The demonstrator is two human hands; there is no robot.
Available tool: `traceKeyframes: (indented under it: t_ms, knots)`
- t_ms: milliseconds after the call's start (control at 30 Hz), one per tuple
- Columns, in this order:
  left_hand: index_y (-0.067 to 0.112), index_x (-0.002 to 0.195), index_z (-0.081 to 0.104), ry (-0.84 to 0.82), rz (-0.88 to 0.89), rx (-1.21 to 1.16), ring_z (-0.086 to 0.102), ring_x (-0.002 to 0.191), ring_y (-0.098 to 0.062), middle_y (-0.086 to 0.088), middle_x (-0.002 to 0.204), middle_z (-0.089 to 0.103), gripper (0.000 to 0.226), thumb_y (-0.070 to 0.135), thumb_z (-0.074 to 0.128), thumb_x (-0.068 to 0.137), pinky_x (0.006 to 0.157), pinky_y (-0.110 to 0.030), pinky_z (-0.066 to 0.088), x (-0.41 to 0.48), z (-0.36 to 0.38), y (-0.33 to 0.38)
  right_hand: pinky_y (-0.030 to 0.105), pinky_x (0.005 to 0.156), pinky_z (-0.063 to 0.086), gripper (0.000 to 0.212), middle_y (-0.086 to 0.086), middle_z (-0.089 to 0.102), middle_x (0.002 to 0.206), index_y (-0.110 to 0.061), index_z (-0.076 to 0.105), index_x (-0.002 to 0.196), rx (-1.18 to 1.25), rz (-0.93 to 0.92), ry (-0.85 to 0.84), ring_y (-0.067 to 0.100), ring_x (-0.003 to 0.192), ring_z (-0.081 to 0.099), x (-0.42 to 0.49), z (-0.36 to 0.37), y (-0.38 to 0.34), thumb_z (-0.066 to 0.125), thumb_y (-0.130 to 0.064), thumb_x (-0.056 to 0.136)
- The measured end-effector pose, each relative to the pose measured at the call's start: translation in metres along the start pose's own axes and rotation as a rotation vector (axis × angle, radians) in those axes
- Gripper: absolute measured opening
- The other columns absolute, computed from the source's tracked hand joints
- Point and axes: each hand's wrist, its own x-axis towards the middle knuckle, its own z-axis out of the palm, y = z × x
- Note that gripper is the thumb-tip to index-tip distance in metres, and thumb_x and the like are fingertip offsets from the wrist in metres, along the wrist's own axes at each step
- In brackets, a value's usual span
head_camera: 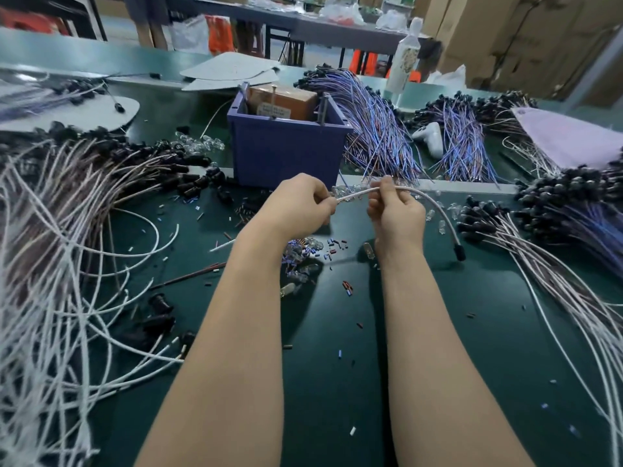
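Holding one white cable [354, 194] between them, both hands are raised just above the green table [337, 332]. The left hand [296, 203] has its fingers curled and pinches the cable's near end at its fingertips; what sits at that tip is too small to tell. The right hand [396, 214], close beside the left, grips the same cable between thumb and forefinger a short way along. From the right hand the cable arcs outward to the right and downward, ending in a black plug [459, 252] that hangs free of both hands, near the table surface. Directly beyond the hands stands a blue bin [286, 146] with a brown box [286, 102] inside it. Beneath and between the wrists lie scattered sleeve bits [303, 251], red, blue and black, mixed with clear bulbs [305, 276]. To the left of the left forearm spreads a large heap of white wires [50, 264] with black caps at their far ends. To the right of the right hand lies a bundle of finished leads [556, 264], their black plugs pointing toward the hands. Beyond the right hand, past the bin, lie fans of blue wires [381, 129], and farther still a white bottle [406, 59] stands upright.
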Motion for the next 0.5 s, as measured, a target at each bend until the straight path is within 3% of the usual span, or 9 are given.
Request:
traceKeyframes:
  t_ms: [133,267,367,433,500]
  knots:
    - [0.018,0.075,0.065,-0.093,-0.079,0.029,0.053,0.058,-0.003,0.01,0.062,0.063,0.023,0.024,0.055,0.095,0.063,-0.023,0.042,-0.005,-0.017,-0.011,0.012,0.045,0.043,0.027,-0.011,0.055,0.043,-0.01,0.059,0.07,0.08,0.03,0.141,-0.001,0.04,0.048,0.006,-0.01,-0.006,0.055,-0.014,0.096]
    - [0.012,0.081,0.069,0.019,-0.192,0.032,0.053,0.061,-0.009,0.006,0.066,0.063,0.022,0.021,0.054,0.095,0.068,-0.024,0.042,-0.009,-0.035,-0.023,0.013,0.045,0.045,0.028,-0.01,0.057,0.044,-0.012,0.057,0.068,0.179,0.023,0.275,0.0,0.041,0.051,0.009,-0.018,-0.013,0.055,-0.016,0.096]
    - [0.014,0.083,0.067,0.101,-0.181,0.022,0.05,0.062,-0.006,0.007,0.067,0.061,0.021,0.02,0.052,0.096,0.062,-0.023,0.039,-0.008,-0.036,-0.021,0.017,0.053,0.052,0.02,0.0,0.062,0.063,-0.01,0.06,0.077,0.221,0.13,0.142,0.008,0.055,0.057,0.003,-0.014,-0.012,0.056,-0.019,0.095]
    - [0.017,0.084,0.066,0.064,-0.111,-0.006,0.048,0.058,-0.002,0.009,0.066,0.06,0.019,0.021,0.052,0.096,0.052,-0.019,0.036,-0.007,-0.031,-0.014,0.02,0.059,0.054,0.016,0.002,0.064,0.068,-0.009,0.062,0.083,0.192,0.195,-0.009,0.01,0.059,0.06,-0.002,-0.007,-0.009,0.055,-0.017,0.095]
    - [0.017,0.085,0.066,0.014,-0.066,-0.013,0.049,0.058,-0.001,0.01,0.067,0.061,0.019,0.021,0.051,0.096,0.049,-0.013,0.037,-0.008,-0.025,-0.008,0.019,0.058,0.054,0.016,0.002,0.064,0.067,-0.008,0.063,0.084,0.2,0.196,-0.055,0.009,0.058,0.061,-0.004,-0.002,-0.008,0.054,-0.014,0.096]
